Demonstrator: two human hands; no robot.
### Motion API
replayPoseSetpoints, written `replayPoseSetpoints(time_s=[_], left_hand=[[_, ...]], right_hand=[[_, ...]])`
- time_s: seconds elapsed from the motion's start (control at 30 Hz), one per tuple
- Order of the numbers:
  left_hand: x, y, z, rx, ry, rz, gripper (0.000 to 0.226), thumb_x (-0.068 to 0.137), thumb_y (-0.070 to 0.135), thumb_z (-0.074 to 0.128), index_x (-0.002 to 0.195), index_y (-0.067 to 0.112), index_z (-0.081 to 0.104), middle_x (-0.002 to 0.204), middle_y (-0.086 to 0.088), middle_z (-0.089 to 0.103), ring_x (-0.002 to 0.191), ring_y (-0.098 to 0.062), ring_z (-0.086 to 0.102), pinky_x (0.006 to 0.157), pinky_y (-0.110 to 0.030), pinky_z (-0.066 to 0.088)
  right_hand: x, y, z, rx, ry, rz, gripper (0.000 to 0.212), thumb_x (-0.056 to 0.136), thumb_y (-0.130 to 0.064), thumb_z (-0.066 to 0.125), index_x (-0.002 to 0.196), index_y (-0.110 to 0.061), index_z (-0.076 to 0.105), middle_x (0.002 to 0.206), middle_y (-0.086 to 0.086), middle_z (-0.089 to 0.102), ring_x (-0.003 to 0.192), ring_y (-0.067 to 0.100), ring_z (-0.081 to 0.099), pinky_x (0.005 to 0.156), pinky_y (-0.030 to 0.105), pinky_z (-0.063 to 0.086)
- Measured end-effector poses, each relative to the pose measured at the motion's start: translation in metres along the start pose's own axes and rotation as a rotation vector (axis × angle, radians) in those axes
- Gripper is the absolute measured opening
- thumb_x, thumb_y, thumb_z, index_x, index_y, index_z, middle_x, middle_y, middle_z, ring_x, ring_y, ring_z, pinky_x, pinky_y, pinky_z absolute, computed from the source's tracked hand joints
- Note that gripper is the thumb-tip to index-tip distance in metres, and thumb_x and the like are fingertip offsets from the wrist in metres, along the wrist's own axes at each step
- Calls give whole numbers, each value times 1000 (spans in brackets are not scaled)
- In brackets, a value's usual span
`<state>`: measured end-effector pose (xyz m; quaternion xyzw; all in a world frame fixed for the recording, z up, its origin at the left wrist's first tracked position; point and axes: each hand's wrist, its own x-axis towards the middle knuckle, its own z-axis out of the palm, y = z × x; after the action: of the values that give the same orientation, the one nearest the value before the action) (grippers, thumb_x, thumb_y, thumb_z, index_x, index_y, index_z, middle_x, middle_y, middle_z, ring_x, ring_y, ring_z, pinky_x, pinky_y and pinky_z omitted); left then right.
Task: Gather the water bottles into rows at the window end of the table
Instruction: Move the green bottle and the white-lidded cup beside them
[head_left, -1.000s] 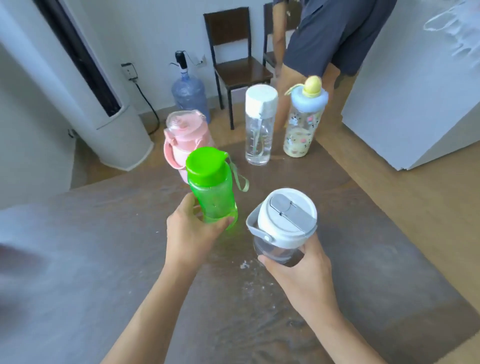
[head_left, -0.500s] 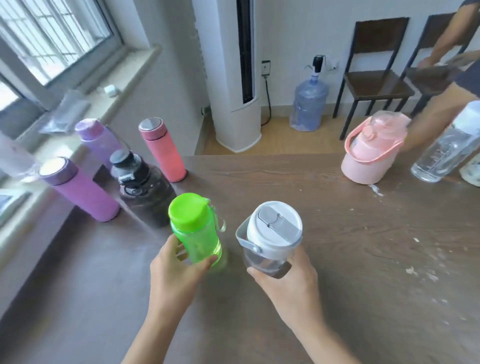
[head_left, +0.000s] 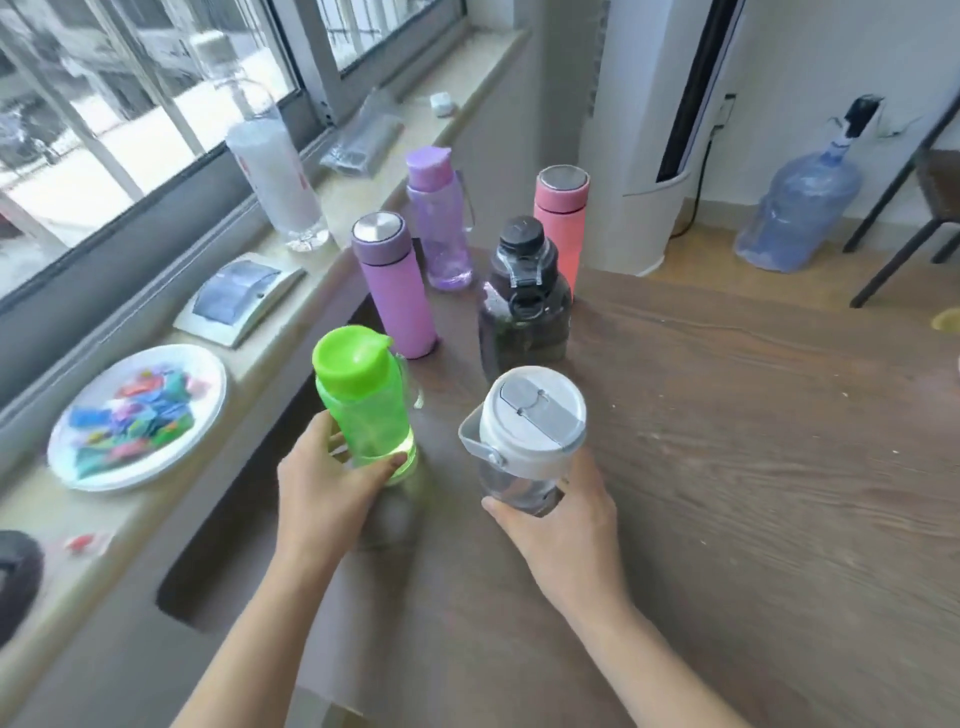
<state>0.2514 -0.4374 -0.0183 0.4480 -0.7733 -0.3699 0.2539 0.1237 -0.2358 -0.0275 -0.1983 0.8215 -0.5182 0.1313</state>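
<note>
My left hand (head_left: 324, 480) grips a green bottle (head_left: 363, 402) by its base, near the table's window edge. My right hand (head_left: 563, 525) holds a clear bottle with a white lid (head_left: 527, 426) just to its right. Ahead of them, at the window end of the wooden table (head_left: 727, 441), stand a lilac flask (head_left: 395, 288), a clear purple bottle (head_left: 441, 223), a dark smoky bottle (head_left: 524, 306) and a coral flask (head_left: 561, 223), all upright.
The windowsill on the left carries a tall clear bottle (head_left: 275, 176), a white device (head_left: 239, 296), a plate of coloured bits (head_left: 140, 415) and a plastic bag (head_left: 363, 140). A white standing air conditioner (head_left: 649, 130), a blue water jug (head_left: 800, 208) and a chair leg (head_left: 893, 234) stand beyond the table.
The view has swung left toward the window. Both hands have carried the green bottle and the white-lidded bottle closer to the bottles standing at the window end.
</note>
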Motion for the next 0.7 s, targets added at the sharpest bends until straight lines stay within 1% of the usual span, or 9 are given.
replayPoseSetpoints(time_s=[0.13,0.23,0.4,0.5,0.53,0.57,0.6,0.67,0.7], left_hand=[[12,-11,-10,2,-4,-37,56,67,24,97,117,25,72,109,11,79,98,2,71,75,-15,49],[17,-14,-10,-16,-16,-50,53,67,26,97,114,28,73,104,17,79,91,14,70,71,-4,47],[20,-18,-8,-50,-35,-61,52,69,27,95,116,31,72,103,23,78,93,19,68,77,-11,51],[16,-16,-8,-32,-52,-60,60,70,24,96,122,32,67,107,29,72,93,26,63,78,-2,48],[12,-14,-10,-16,-65,-61,67,70,23,97,126,34,63,111,31,69,94,25,63,78,0,45],[7,-13,-13,15,-66,-61,73,70,22,98,131,34,60,114,29,67,97,19,64,81,-3,45],[-1,-14,-16,77,-45,-63,76,70,22,98,135,32,60,115,23,67,99,8,66,84,-13,48],[-21,-12,-19,253,31,-62,58,73,26,95,123,28,65,106,13,69,92,-13,69,78,-33,50],[-32,-9,-19,315,49,-65,43,75,27,93,109,31,67,95,12,69,83,-16,68,72,-35,49]], right_hand=[[0,-9,20,-28,0,9,61,59,-29,97,108,-21,61,104,-6,66,98,15,65,85,35,53],[1,-9,28,-63,7,13,61,57,-34,95,106,-26,60,102,-11,65,99,13,65,80,28,50],[1,-4,34,-115,32,-39,69,55,-36,96,113,-23,61,105,-13,61,105,11,62,82,17,41],[2,-2,33,-133,13,-60,75,56,-36,97,119,-20,60,110,-10,60,109,11,58,85,15,39],[4,-1,31,-132,-15,-62,76,57,-36,96,121,-20,59,113,-9,61,112,11,58,88,17,40],[6,0,28,-125,-57,-58,77,58,-36,96,124,-21,58,117,-10,61,115,11,57,92,20,43],[8,0,23,-114,-112,-49,78,60,-35,95,127,-24,56,122,-11,60,120,10,56,98,25,46],[11,4,10,-91,-228,-34,87,66,-34,92,141,-29,48,139,-12,55,131,7,51,109,32,44],[12,9,1,-85,-271,-26,93,69,-33,91,148,-30,41,147,-11,50,136,8,48,114,33,41]])
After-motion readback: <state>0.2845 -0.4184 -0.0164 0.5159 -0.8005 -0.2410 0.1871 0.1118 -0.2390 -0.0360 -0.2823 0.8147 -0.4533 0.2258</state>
